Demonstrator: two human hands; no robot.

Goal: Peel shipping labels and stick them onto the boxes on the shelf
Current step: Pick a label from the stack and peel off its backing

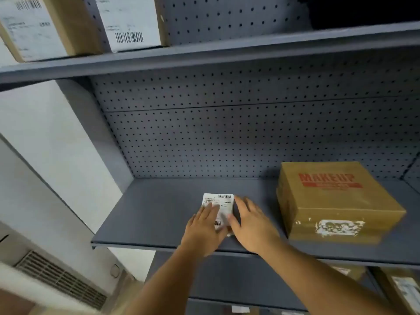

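Note:
A white shipping label (221,202) with barcodes lies flat on the grey middle shelf (145,214). My left hand (203,226) rests flat on its lower left part, fingers spread. My right hand (251,221) lies at the label's right edge, its thumb on the lower right corner. A brown cardboard box (336,201) printed "MAKEUP" in red stands to the right on the same shelf, with torn label remains on its front. Two boxes (54,26) with white labels stand on the upper shelf at the left.
A grey pegboard (227,137) backs the shelf. More boxes (402,289) show on the lower shelf at the bottom right. A white wall and a vent grille (59,278) are to the left.

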